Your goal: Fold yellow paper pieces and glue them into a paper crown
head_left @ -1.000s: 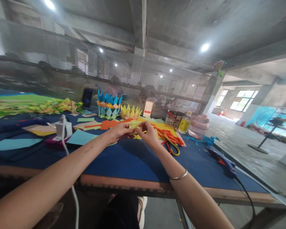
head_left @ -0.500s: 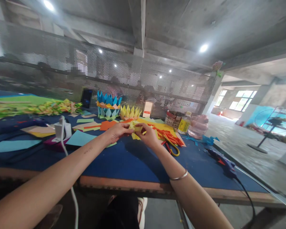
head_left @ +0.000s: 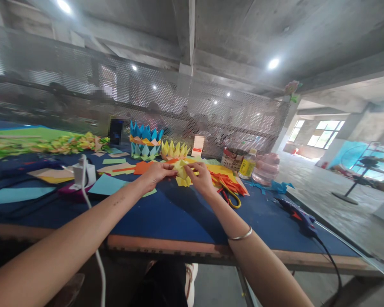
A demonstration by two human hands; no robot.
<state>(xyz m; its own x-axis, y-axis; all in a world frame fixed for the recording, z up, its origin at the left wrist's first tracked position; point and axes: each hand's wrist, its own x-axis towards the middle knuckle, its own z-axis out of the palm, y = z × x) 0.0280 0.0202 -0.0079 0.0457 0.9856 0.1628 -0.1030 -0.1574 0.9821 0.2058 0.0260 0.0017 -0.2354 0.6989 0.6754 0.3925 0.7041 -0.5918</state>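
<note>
Between both hands, above the blue tabletop, is a small piece of folded yellow paper (head_left: 181,167). My left hand (head_left: 160,174) pinches its left edge between thumb and fingers. On the other edge, my right hand (head_left: 199,178) grips it with closed fingertips. More yellow paper (head_left: 183,181) shows just below the fingers; whether it is joined to the held piece I cannot tell. Behind the hands stand a pointed yellow paper crown (head_left: 175,150) and a stack of blue and light-green paper crowns (head_left: 146,140). Orange paper pieces (head_left: 228,182) lie right of my right hand.
Scissors (head_left: 232,198) with yellow and red handles lie at the right. Beyond are a yellow-labelled bottle (head_left: 248,164), a pink container (head_left: 265,169) and a glue gun (head_left: 297,216) with a cord. A white plug (head_left: 84,174) and light-blue paper (head_left: 110,185) are on the left.
The yellow paper has been turned and spread somewhat between my fingers, showing more of its surface. My right hand has shifted slightly; the other things on the table stay put.
</note>
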